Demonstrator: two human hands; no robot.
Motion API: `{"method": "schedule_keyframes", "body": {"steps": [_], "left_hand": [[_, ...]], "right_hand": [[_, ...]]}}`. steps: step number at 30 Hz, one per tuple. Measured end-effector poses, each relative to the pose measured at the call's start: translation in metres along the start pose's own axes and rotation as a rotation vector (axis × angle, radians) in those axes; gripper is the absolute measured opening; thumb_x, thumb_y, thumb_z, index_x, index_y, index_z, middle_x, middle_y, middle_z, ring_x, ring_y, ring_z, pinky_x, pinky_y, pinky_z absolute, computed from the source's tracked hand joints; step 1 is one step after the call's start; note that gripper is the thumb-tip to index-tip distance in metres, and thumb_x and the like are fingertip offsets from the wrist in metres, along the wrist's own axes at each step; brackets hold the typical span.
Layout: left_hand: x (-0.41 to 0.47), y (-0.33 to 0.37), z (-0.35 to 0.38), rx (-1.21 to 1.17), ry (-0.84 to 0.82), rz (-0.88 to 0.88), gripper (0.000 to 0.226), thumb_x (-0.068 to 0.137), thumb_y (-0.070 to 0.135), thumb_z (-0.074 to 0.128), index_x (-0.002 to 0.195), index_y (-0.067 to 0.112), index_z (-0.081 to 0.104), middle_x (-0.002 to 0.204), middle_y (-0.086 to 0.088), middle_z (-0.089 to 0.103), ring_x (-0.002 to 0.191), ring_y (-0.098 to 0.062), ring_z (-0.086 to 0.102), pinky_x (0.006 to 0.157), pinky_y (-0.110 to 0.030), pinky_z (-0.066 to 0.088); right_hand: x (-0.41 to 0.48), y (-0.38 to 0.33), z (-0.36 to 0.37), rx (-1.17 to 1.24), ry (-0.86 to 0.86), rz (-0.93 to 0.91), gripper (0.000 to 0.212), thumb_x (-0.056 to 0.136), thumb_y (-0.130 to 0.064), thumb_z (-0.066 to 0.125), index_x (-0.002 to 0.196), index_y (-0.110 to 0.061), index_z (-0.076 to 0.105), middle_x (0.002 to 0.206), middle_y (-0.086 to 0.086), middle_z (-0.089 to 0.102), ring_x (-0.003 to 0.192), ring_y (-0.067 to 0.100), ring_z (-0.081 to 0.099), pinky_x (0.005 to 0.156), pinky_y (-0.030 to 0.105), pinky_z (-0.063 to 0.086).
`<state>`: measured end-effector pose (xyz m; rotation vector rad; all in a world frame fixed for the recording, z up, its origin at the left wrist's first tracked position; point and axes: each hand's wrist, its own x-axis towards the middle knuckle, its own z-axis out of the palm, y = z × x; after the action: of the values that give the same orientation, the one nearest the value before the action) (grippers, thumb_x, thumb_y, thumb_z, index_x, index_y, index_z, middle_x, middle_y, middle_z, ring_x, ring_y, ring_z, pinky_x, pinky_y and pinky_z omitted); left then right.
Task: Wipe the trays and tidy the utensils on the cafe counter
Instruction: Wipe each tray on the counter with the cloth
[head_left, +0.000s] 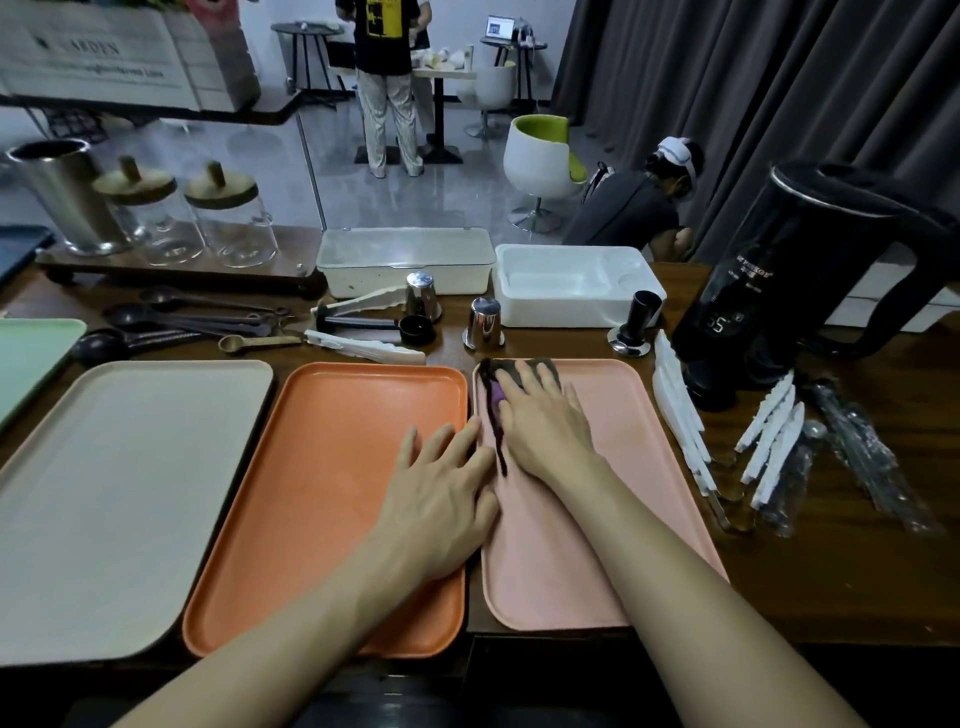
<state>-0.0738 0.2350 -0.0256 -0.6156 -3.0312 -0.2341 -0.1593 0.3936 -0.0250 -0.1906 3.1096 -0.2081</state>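
Three trays lie side by side on the wooden counter: a beige tray (114, 493), an orange tray (322, 467) and a pink tray (634, 457). My right hand (545, 421) presses flat on a dark cloth (493, 384) with a purple patch at the pink tray's far left corner. My left hand (441, 488) rests with straight fingers on the orange tray's right side, its fingertips at the pink tray's left rim. Dark measuring spoons (171, 322), a wooden spoon (254, 342) and white tongs (363, 348) lie behind the trays.
A green tray (31, 358) shows at the far left. Wrapped cutlery (769, 441) lies right of the pink tray beside a black kettle (810, 270). White bins (561, 286), metal cups (483, 322), a tamper (639, 322) and glass jars (228, 218) stand at the back. People are beyond the counter.
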Motion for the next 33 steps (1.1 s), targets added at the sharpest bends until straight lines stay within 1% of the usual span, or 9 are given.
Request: {"method": "schedule_keyframes", "body": {"steps": [5, 8, 10, 14, 19, 22, 24, 29, 33], "left_hand": [[0.000, 0.000, -0.003, -0.007, -0.038, 0.011, 0.057, 0.090, 0.045, 0.022, 0.133, 0.022, 0.053, 0.164, -0.002, 0.032, 0.146, -0.029, 0.032, 0.119, -0.060, 0.016], [0.002, -0.003, -0.004, -0.043, -0.084, 0.006, 0.064, 0.088, 0.048, 0.014, 0.139, 0.026, 0.046, 0.169, 0.002, 0.018, 0.154, -0.025, 0.017, 0.123, -0.058, 0.007], [0.002, -0.003, -0.005, -0.081, -0.087, 0.011, 0.066, 0.087, 0.049, 0.012, 0.139, 0.026, 0.046, 0.170, 0.002, 0.015, 0.155, -0.023, 0.014, 0.124, -0.058, 0.005], [0.001, -0.004, -0.006, -0.114, -0.091, 0.011, 0.070, 0.085, 0.050, 0.011, 0.140, 0.027, 0.047, 0.170, 0.002, 0.015, 0.156, -0.022, 0.012, 0.124, -0.058, 0.005], [0.002, -0.001, -0.003, -0.092, -0.103, -0.009, 0.073, 0.084, 0.051, 0.008, 0.144, 0.029, 0.044, 0.171, 0.003, 0.011, 0.157, -0.021, 0.011, 0.123, -0.057, 0.005], [0.001, 0.001, 0.000, -0.048, -0.107, -0.018, 0.073, 0.085, 0.050, 0.005, 0.145, 0.028, 0.040, 0.171, 0.002, 0.011, 0.157, -0.023, 0.012, 0.123, -0.058, 0.006], [0.000, 0.003, -0.001, -0.033, -0.099, -0.019, 0.072, 0.086, 0.049, 0.005, 0.144, 0.026, 0.042, 0.170, 0.000, 0.014, 0.156, -0.025, 0.014, 0.122, -0.059, 0.006], [0.001, 0.004, -0.003, 0.016, -0.122, -0.019, 0.076, 0.084, 0.049, -0.002, 0.146, 0.026, 0.035, 0.171, 0.001, 0.009, 0.156, -0.025, 0.011, 0.122, -0.060, 0.005], [0.001, 0.004, -0.002, 0.043, -0.131, -0.015, 0.078, 0.083, 0.048, -0.005, 0.147, 0.026, 0.033, 0.171, 0.002, 0.007, 0.156, -0.026, 0.010, 0.121, -0.060, 0.005]], "right_hand": [[-0.007, 0.050, -0.007, -0.040, 0.024, 0.200, 0.055, 0.105, -0.027, 0.031, 0.159, -0.024, 0.020, 0.168, 0.006, 0.014, 0.153, 0.033, 0.011, 0.123, 0.049, 0.017], [-0.005, 0.053, -0.008, -0.086, 0.027, 0.216, 0.054, 0.104, -0.025, 0.034, 0.157, -0.023, 0.023, 0.166, 0.010, 0.019, 0.151, 0.036, 0.014, 0.122, 0.051, 0.019], [-0.002, 0.043, -0.007, -0.099, 0.022, 0.217, 0.054, 0.103, -0.026, 0.035, 0.156, -0.025, 0.025, 0.166, 0.011, 0.018, 0.152, 0.037, 0.012, 0.123, 0.052, 0.015], [0.000, 0.025, -0.008, -0.085, 0.015, 0.144, 0.055, 0.103, -0.024, 0.036, 0.157, -0.025, 0.025, 0.167, 0.011, 0.012, 0.153, 0.037, 0.008, 0.123, 0.054, 0.012], [0.002, -0.014, 0.000, -0.011, 0.013, -0.052, 0.054, 0.103, -0.028, 0.037, 0.156, -0.026, 0.029, 0.168, 0.006, 0.014, 0.154, 0.032, 0.008, 0.124, 0.050, 0.011], [-0.001, -0.003, -0.001, 0.012, 0.004, -0.077, 0.054, 0.104, -0.027, 0.035, 0.157, -0.024, 0.024, 0.168, 0.005, 0.013, 0.154, 0.030, 0.007, 0.124, 0.047, 0.013], [-0.005, 0.018, -0.004, 0.030, 0.008, -0.040, 0.055, 0.105, -0.026, 0.033, 0.159, -0.024, 0.021, 0.169, 0.005, 0.011, 0.154, 0.030, 0.007, 0.124, 0.046, 0.014], [-0.016, 0.074, -0.009, -0.063, 0.015, 0.144, 0.057, 0.106, -0.022, 0.032, 0.160, -0.018, 0.016, 0.168, 0.013, 0.009, 0.154, 0.035, 0.006, 0.125, 0.050, 0.013], [-0.042, 0.057, -0.006, -0.062, 0.032, 0.210, 0.061, 0.105, -0.022, 0.037, 0.161, -0.018, 0.012, 0.168, 0.012, 0.007, 0.155, 0.034, 0.003, 0.125, 0.053, 0.009]]}}
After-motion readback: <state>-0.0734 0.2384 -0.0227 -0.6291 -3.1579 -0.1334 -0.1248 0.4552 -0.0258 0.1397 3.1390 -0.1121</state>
